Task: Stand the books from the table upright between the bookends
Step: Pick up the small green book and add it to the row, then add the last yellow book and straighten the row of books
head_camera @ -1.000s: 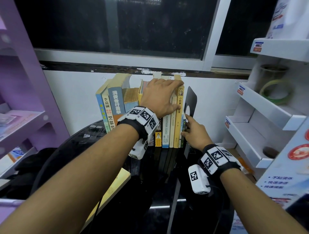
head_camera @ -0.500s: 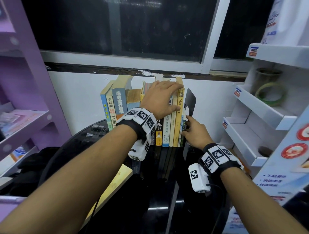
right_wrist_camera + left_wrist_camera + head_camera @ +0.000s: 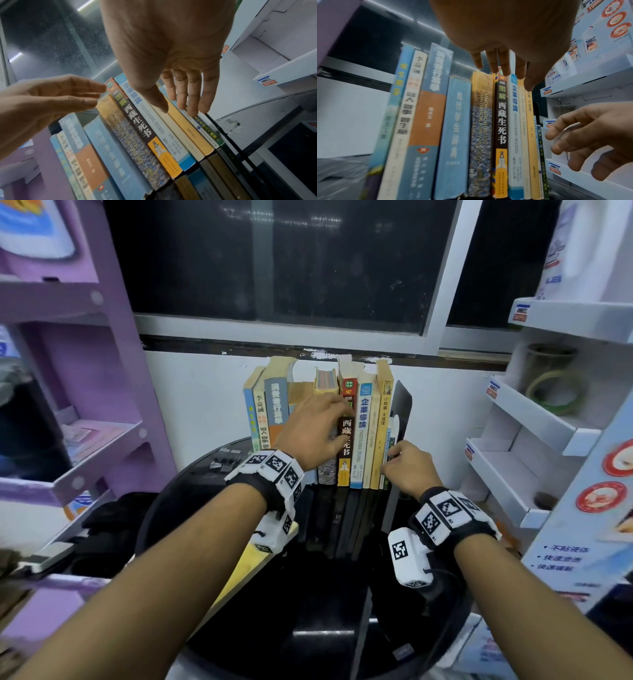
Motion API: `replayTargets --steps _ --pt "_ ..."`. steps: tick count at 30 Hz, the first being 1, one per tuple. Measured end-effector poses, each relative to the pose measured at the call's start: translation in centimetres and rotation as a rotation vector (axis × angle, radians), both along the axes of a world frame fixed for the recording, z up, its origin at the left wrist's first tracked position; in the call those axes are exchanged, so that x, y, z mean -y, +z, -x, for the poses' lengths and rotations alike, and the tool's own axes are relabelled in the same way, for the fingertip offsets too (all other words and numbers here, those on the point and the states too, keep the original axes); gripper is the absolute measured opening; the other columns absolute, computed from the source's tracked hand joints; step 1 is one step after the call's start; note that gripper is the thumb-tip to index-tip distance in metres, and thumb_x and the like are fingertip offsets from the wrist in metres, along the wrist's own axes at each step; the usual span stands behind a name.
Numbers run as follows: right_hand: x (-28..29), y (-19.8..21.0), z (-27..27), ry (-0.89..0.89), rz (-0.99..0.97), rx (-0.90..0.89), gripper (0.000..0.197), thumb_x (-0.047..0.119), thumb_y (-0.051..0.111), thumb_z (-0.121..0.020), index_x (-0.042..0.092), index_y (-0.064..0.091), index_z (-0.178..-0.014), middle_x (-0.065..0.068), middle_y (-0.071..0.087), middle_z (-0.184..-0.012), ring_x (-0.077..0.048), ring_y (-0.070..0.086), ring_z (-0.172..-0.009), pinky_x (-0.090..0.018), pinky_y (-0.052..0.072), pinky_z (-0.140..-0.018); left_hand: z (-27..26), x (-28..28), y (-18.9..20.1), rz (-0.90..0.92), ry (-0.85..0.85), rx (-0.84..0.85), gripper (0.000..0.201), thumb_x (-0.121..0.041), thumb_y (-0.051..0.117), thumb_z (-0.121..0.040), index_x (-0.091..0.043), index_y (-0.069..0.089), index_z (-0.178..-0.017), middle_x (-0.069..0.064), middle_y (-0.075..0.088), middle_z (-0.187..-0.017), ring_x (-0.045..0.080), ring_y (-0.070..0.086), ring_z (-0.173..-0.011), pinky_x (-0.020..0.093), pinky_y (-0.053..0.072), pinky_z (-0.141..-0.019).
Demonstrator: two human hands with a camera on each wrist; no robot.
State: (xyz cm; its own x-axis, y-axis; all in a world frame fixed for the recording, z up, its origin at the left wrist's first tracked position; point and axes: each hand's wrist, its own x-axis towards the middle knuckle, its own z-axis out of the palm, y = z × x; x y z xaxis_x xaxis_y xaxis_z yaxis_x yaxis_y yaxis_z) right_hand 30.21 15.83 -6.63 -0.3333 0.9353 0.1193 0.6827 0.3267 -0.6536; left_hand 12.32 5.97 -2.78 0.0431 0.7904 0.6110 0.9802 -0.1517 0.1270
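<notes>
We see a row of upright paperback and hardback books standing spine-out on the glossy black round tabletop, at its far edge against the white wall; a black metal bookend stands touching the row's right end; the left bookend is hidden from us. Our left hand hovers before the middle spines, its grip wide, fingers straight and loosely spread near the dark book with white characters, holding nothing. Our right hand sits low at the right end, fingers relaxed and slightly bent beside the thin green-spined book and the bookend, grip likewise empty. One yellow flat book lies on the tabletop's left side under the left wrist; a purple shelf unit stands to the left, white display shelves to the right.
</notes>
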Motion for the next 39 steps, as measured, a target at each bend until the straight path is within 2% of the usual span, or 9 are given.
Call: replayTargets --steps 4,8,12,15,17,24,27,31,39 --pt "2.1 0.1 1.5 0.095 0.028 0.102 0.024 0.024 0.069 -0.084 0.017 0.056 -0.102 -0.007 0.060 -0.121 -0.026 0.057 -0.110 -0.037 0.051 -0.094 1.9 2.5 -1.1 0.157 0.094 0.036 0.044 -0.038 0.061 -0.087 -0.021 0.054 -0.128 0.003 0.052 -0.132 0.024 0.047 -0.123 0.040 0.039 -0.103" --pt "4.7 0.5 3.5 0.216 0.122 0.159 0.033 0.029 0.070 -0.086 0.012 0.056 -0.111 -0.006 0.058 -0.099 -0.025 0.060 -0.087 -0.039 0.058 -0.078 4.1 5.4 -2.1 0.506 0.231 0.129 0.054 -0.039 0.059 -0.092 -0.017 0.043 -0.139 0.007 0.041 -0.143 0.027 0.040 -0.130 0.037 0.035 -0.103" --pt "7.2 0.7 5.5 0.316 0.201 0.245 0.040 0.035 0.067 -0.089 0.010 0.056 -0.118 -0.006 0.057 -0.099 -0.024 0.058 -0.089 -0.040 0.057 -0.078 6.7 7.6 -4.1 0.734 0.319 0.271 0.064 -0.040 0.062 -0.090 -0.017 0.036 -0.144 0.008 0.041 -0.147 0.028 0.043 -0.131 0.039 0.036 -0.108" --pt "8.8 0.5 7.1 0.386 0.226 0.329 0.055 0.038 0.065 -0.091 -0.001 0.054 -0.129 -0.022 0.060 -0.117 -0.029 0.057 -0.088 -0.044 0.055 -0.083 8.3 9.2 -5.2 0.856 0.368 0.379 0.070 -0.039 0.060 -0.092 -0.020 0.027 -0.150 0.003 0.036 -0.153 0.026 0.036 -0.138 0.039 0.030 -0.113" --pt "9.6 0.3 8.2 0.435 0.233 0.373 0.066 0.040 0.064 -0.091 -0.008 0.049 -0.133 -0.031 0.060 -0.104 -0.037 0.054 -0.084 -0.042 0.053 -0.077 9.1 10.2 -5.7 0.914 0.406 0.416 0.072 -0.042 0.059 -0.092 -0.019 0.025 -0.151 0.003 0.036 -0.153 0.025 0.035 -0.139 0.040 0.029 -0.113" --pt "11.3 -1.1 11.1 0.508 0.264 0.508 0.069 0.052 0.065 -0.086 -0.004 0.058 -0.126 -0.019 0.061 -0.093 -0.025 0.058 -0.084 -0.031 0.043 -0.070 9.7 11.8 -6.9 0.959 0.487 0.385 0.074 -0.044 0.064 -0.088 -0.019 0.029 -0.148 0.006 0.041 -0.149 0.027 0.042 -0.133 0.035 0.035 -0.107" --pt "11.5 -1.6 11.9 0.508 0.271 0.548 0.055 0.054 0.068 -0.082 0.001 0.065 -0.100 -0.014 0.059 -0.090 -0.019 0.053 -0.071 -0.028 0.042 -0.063 9.5 11.8 -7.1 0.965 0.518 0.317 0.071 -0.041 0.070 -0.084 -0.016 0.036 -0.142 0.009 0.051 -0.137 0.028 0.051 -0.123 0.038 0.042 -0.102" --pt "11.7 -2.1 12.3 0.507 0.237 0.592 0.065 0.052 0.076 -0.075 0.001 0.063 -0.114 -0.008 0.061 -0.099 -0.018 0.052 -0.070 -0.027 0.042 -0.054 9.6 11.9 -7.4 0.959 0.509 0.275 0.074 -0.040 0.075 -0.079 -0.016 0.039 -0.139 0.010 0.052 -0.133 0.029 0.053 -0.118 0.041 0.045 -0.099" --pt "11.3 -3.4 12.1 0.509 0.247 0.565 0.076 0.045 0.087 -0.063 -0.002 0.065 -0.117 -0.019 0.065 -0.121 -0.031 0.062 -0.110 -0.032 0.048 -0.081 10.2 12.2 -7.2 0.941 0.447 0.379 0.082 -0.035 0.083 -0.072 -0.015 0.039 -0.138 0.006 0.057 -0.129 0.027 0.056 -0.115 0.042 0.047 -0.099"
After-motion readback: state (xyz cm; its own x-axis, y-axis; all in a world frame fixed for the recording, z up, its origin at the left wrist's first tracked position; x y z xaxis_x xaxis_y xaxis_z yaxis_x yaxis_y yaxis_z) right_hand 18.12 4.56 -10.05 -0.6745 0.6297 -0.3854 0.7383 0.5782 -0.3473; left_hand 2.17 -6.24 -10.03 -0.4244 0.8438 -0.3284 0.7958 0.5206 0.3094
